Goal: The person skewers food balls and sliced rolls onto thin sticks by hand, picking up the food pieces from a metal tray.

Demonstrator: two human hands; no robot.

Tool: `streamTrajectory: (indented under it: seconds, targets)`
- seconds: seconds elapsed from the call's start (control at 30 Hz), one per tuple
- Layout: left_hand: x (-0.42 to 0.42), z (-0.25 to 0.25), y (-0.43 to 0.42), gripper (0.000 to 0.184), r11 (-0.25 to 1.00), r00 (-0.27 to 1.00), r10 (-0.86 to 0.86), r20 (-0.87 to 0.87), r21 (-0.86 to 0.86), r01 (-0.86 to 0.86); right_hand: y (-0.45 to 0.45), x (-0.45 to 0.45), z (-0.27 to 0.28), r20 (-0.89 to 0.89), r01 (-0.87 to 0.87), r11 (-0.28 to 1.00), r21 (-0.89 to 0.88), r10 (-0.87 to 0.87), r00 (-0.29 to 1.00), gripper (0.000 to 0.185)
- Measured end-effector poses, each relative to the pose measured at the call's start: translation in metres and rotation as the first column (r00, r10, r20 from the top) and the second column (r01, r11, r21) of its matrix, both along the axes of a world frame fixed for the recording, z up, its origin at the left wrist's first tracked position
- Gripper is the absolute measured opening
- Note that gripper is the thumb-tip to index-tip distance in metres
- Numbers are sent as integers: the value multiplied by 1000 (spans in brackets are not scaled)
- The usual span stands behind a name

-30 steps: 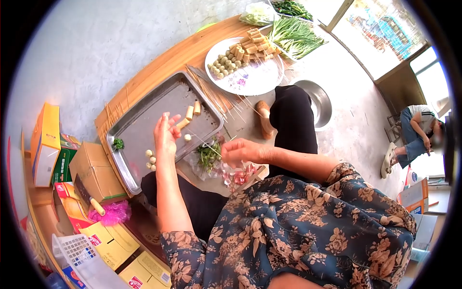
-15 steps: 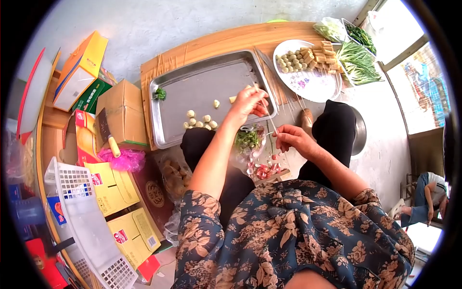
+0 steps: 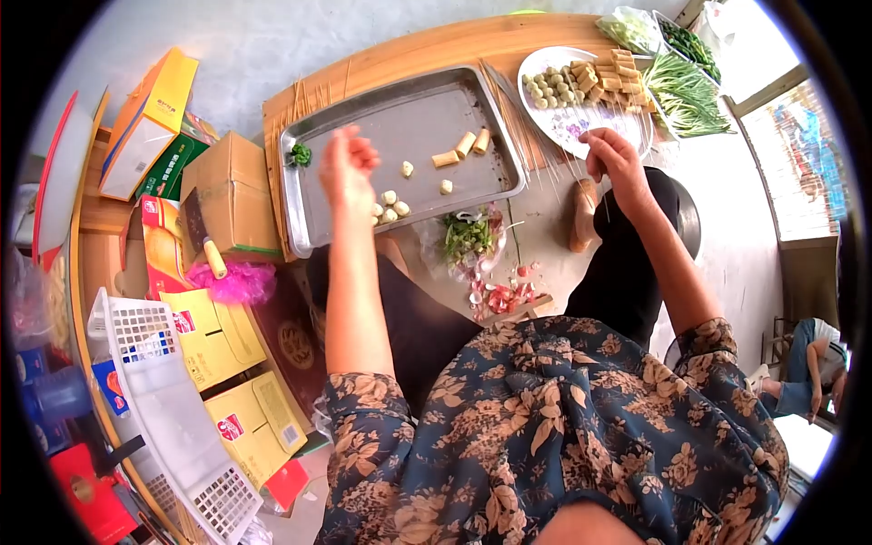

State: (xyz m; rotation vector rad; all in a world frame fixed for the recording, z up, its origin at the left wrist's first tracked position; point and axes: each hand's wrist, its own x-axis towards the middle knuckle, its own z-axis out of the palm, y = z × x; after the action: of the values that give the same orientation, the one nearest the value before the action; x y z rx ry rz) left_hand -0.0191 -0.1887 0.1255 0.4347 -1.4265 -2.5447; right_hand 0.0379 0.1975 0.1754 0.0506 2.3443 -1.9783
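My left hand (image 3: 349, 168) is over the left-middle of the metal tray (image 3: 400, 100), smeared by motion, and its finger positions are unclear. Fingers pinched, my right hand (image 3: 618, 163) is above my right knee, closed on a thin skewer that shows only faintly. On the tray, tan rolled pieces (image 3: 465, 145) lie at the right, several pale balls (image 3: 390, 214) near the front edge, and a green bundle (image 3: 300, 155) at the left. Beyond my right hand stands a white plate (image 3: 563, 127) bearing greenish balls (image 3: 551, 88) and stacked rolls (image 3: 622, 77).
Loose skewers (image 3: 522, 118) lie between tray and plate. Long green vegetables (image 3: 677, 91) are at the back right. Greens and red scraps (image 3: 509, 298) are below the tray. Boxes (image 3: 232, 195), a knife (image 3: 214, 257) and a white basket (image 3: 150, 381) are left. Another person (image 3: 813, 359) sits far right.
My hands, close together over the tray's right edge half a second ago, have moved apart: left hand leftward, right hand up and right. The tan rolls are uncovered. The view turned and shifted earlier.
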Motion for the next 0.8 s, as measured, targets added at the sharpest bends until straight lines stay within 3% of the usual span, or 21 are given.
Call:
streamTrajectory:
  seconds: [0.07, 0.23, 0.6, 0.73, 0.8]
  targets:
    - [2, -2, -29, 31, 983, 986, 166, 36, 77, -168, 5, -1, -13, -37, 31, 1000, 4, -31, 999, 21]
    - [15, -3, -54, 35, 936, 952, 306, 19, 179, -304, 4, 5, -33, -3, 133, 988, -81, -134, 991, 19]
    - [-4, -8, -11, 39, 964, 970, 226, 90, 123, -236, -4, 8, -33, -36, 144, 980, -134, -150, 988, 20]
    - [-11, -16, 22, 35, 979, 995, 65, 80, -200, -47, -22, 5, -32, -20, 144, 982, -119, -147, 989, 19]
    - [-10, -23, 48, 30, 876, 989, -132, 72, -459, 150, -27, 2, -34, -55, 125, 988, -89, -130, 990, 18]
